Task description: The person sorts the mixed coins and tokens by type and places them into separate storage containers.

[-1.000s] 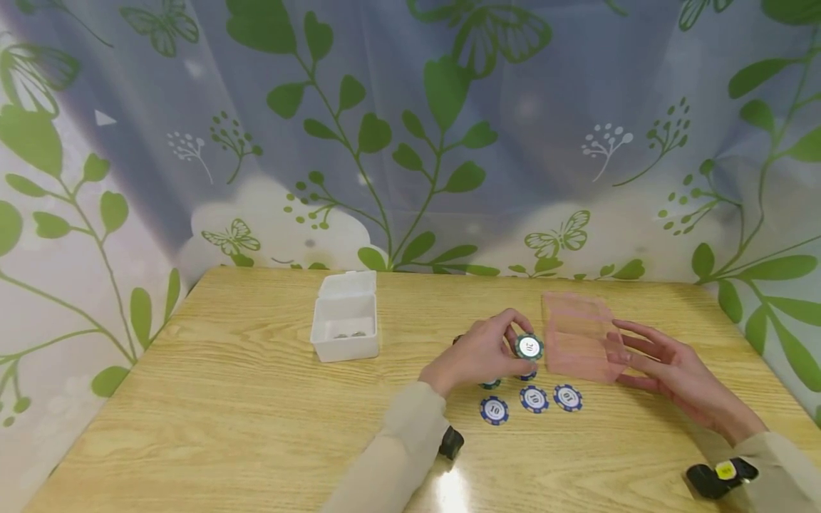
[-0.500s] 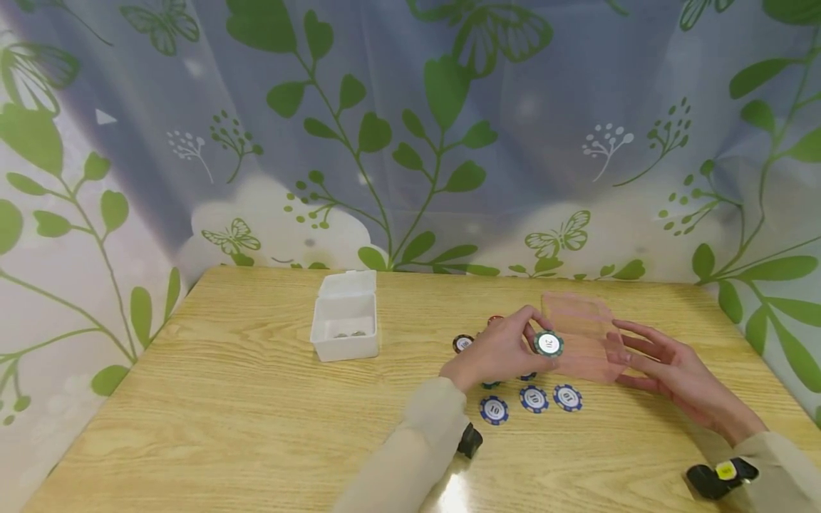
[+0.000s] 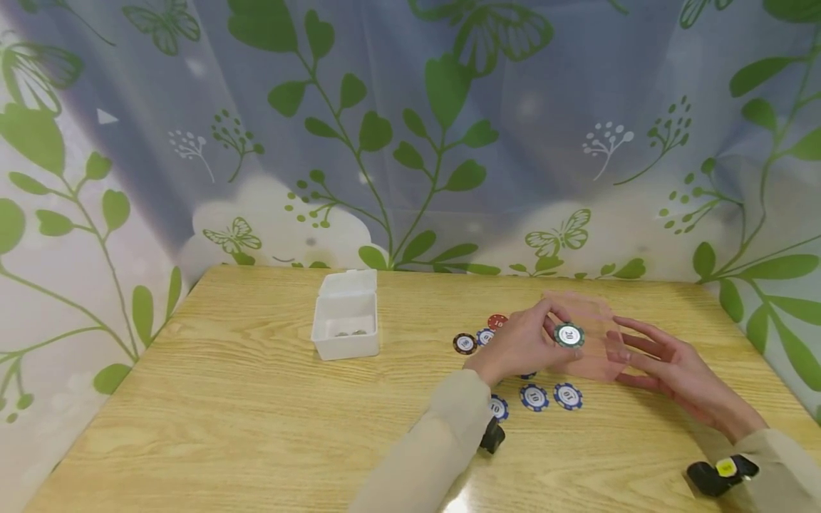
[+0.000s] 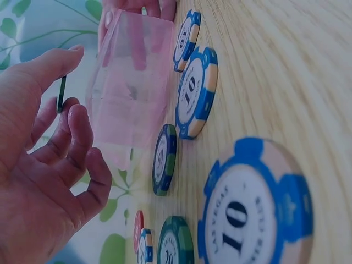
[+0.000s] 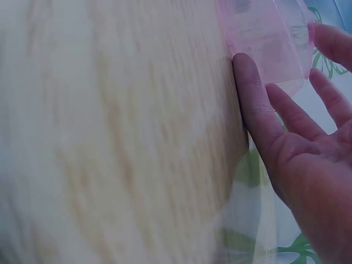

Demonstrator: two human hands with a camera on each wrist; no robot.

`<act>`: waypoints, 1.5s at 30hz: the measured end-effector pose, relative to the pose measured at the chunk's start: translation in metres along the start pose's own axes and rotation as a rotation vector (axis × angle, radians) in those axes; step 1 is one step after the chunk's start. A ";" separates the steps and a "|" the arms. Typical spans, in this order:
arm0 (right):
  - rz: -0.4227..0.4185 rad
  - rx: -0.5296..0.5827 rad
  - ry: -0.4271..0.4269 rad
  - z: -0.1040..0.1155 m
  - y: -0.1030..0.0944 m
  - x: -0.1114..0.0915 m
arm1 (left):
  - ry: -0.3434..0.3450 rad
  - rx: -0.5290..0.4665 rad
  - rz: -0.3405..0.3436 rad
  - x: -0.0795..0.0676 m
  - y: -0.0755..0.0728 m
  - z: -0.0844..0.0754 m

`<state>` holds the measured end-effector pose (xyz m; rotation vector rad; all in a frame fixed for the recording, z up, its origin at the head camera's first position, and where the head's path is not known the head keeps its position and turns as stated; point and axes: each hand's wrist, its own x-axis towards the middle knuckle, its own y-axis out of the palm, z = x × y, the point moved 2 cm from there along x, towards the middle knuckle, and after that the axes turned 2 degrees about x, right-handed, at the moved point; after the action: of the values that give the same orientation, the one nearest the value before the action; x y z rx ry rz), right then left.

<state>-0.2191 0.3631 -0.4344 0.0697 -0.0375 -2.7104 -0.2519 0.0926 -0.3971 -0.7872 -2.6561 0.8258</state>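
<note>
My left hand (image 3: 521, 343) pinches a green-edged poker chip (image 3: 569, 335) marked 20 between thumb and fingertips, held up over the near left part of a translucent pink plastic box (image 3: 586, 367). In the left wrist view the held chip (image 4: 61, 94) shows edge-on, apart from the box. My right hand (image 3: 670, 374) rests its fairly straight, spread fingers against the right side of the box; in the right wrist view the lowest finger (image 5: 250, 82) lies along the tabletop. Blue chips (image 3: 534, 398) marked 10 lie flat in front of the box. The left hand partly hides others.
Left of my left hand lie a black chip (image 3: 465, 343), a red chip (image 3: 497, 323) and a blue one (image 3: 485, 337). A white box (image 3: 346, 348) with its lid up stands farther left, small round things inside. A patterned curtain (image 3: 410, 142) hangs behind the wooden table (image 3: 224, 413).
My left hand has moved right with the green chip, from beside the pink box to over it, uncovering the black, red and blue chips. The right hand and box have stayed put.
</note>
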 end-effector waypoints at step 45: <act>-0.028 -0.052 0.045 -0.002 -0.001 -0.001 | -0.066 0.167 0.173 -0.022 -0.030 0.039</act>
<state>-0.2187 0.3646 -0.4364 0.1162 0.0471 -2.7347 -0.2613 0.0420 -0.4124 -0.9712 -2.5593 1.1192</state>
